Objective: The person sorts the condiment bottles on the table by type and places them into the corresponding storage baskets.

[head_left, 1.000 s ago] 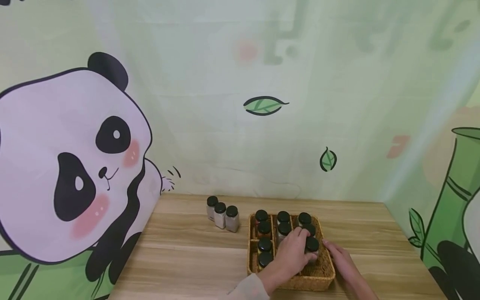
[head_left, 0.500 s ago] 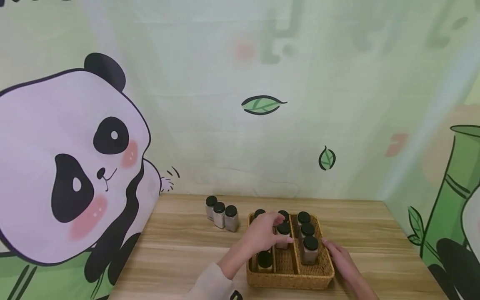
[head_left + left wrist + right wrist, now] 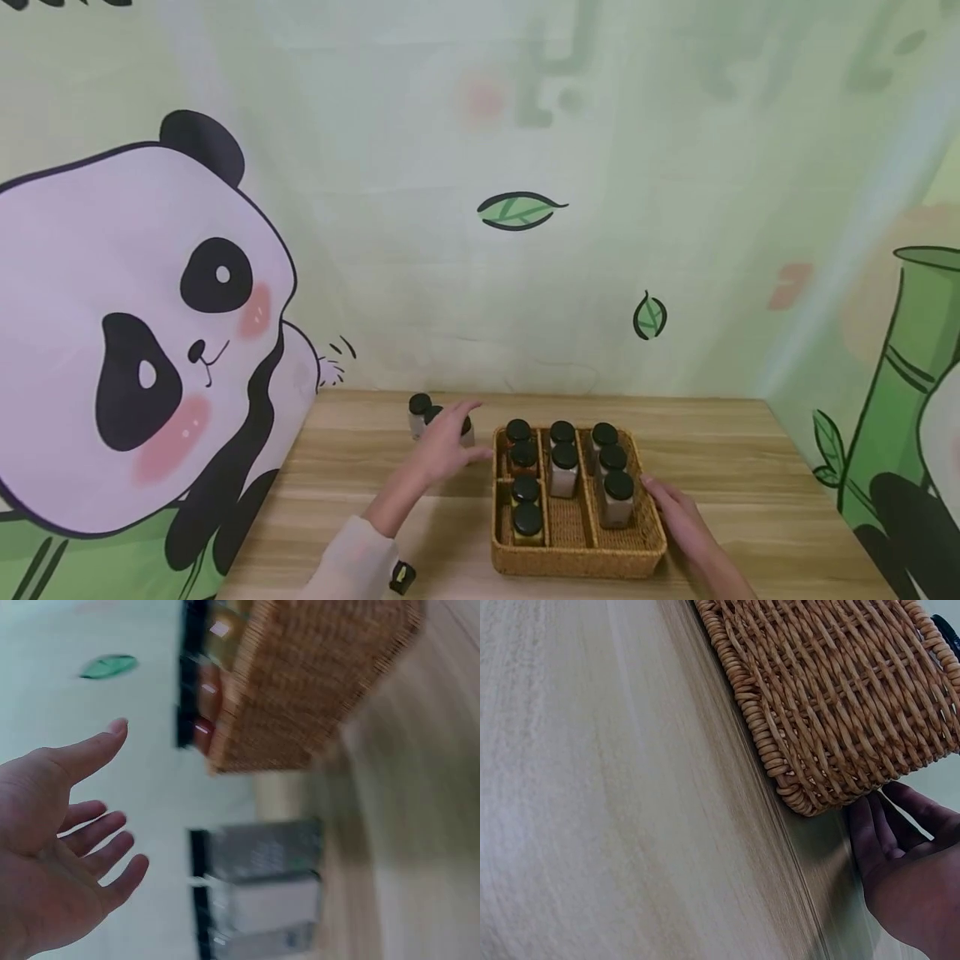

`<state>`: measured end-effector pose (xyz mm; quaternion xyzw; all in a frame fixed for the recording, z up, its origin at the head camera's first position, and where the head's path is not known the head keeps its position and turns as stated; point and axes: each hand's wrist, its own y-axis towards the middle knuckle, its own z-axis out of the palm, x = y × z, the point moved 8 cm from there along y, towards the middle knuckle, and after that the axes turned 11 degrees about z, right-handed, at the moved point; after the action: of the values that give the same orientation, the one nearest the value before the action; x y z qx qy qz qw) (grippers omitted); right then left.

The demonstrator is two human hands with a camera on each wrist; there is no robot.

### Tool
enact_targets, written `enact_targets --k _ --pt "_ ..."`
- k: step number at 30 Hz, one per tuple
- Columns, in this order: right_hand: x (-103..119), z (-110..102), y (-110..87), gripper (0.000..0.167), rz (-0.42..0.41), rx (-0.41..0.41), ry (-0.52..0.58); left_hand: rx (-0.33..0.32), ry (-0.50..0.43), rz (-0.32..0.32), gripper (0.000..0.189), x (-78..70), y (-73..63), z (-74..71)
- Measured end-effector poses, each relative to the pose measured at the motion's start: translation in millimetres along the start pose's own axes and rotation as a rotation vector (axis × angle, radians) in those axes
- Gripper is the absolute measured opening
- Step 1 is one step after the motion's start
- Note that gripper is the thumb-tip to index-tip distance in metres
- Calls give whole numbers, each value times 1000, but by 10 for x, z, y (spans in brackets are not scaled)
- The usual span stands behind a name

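My left hand [image 3: 442,446] is over the table left of the basket, fingers spread and holding nothing. It partly covers a row of three black-capped spice jars [image 3: 420,415]; in the left wrist view these jars [image 3: 262,851] stand apart from the fingers. A divided wicker basket [image 3: 577,562] holds more of the same jars. Two jars [image 3: 564,468] are in its middle section, three with greyish contents [image 3: 618,500] in the right one, and several with reddish or yellowish contents [image 3: 527,523] in the left compartments. My right hand [image 3: 686,521] touches the basket's right side with extended fingers.
The wood-grain table [image 3: 360,467] runs back to a pale green backdrop [image 3: 420,292] printed with pandas, leaves and bamboo. Low wicker dividers [image 3: 588,500] separate the basket's sections. Bare wicker shows at the front of the middle and right sections.
My left hand has let go of a jar in the basket's right section and moved left, across the basket, to the three jars outside. My right hand has stayed at the basket's side.
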<state>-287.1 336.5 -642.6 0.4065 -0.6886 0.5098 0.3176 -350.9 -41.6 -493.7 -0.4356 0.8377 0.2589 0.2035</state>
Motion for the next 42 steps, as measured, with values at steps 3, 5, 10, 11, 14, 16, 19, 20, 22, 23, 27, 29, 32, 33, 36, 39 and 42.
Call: enact_targets --k 3,5,10,11,14,16,19,20,22,23,27,29,32,33,36,39,42 --pt "-9 12 -3 91 4 0 1 3 25 -24 87 213 -42 53" --pt "-7 17 -5 91 3 -6 11 -8 26 -27 88 304 -58 81" --pt "9 35 -7 89 -2 -3 31 -16 13 -49 88 429 -83 149" --pt "9 38 -6 89 -2 -2 33 -16 15 -51 88 442 -85 158" --pt "4 40 0 88 2 -4 26 -22 16 -61 86 473 -87 169" --pt "-4 40 3 89 6 -7 25 -27 20 -60 83 482 -88 166" --pt "-13 42 5 89 10 -5 24 -23 29 -56 77 487 -92 163" --pt "-11 42 2 89 9 -7 22 -20 37 -46 74 480 -93 158" --pt "-6 42 -3 87 5 -6 23 -1 72 -16 69 462 -92 156" --pt "-4 39 -8 87 3 -9 23 11 94 -1 67 450 -92 158" --pt "2 31 -25 87 -2 -15 26 29 163 63 57 414 -105 159" --pt "4 29 -29 88 -7 -15 28 23 173 66 55 431 -125 166" --pt "2 33 -29 88 -10 -13 26 -3 142 36 53 490 -178 182" --pt "0 33 -28 88 -8 -14 28 -13 128 26 52 513 -201 190" --pt "-5 36 -28 88 -3 -13 30 -59 56 8 49 568 -281 204" --pt "-5 34 -26 90 6 -11 23 -108 -37 19 49 621 -348 234" --pt "-1 22 -26 91 9 -14 19 -142 -103 18 57 677 -383 288"
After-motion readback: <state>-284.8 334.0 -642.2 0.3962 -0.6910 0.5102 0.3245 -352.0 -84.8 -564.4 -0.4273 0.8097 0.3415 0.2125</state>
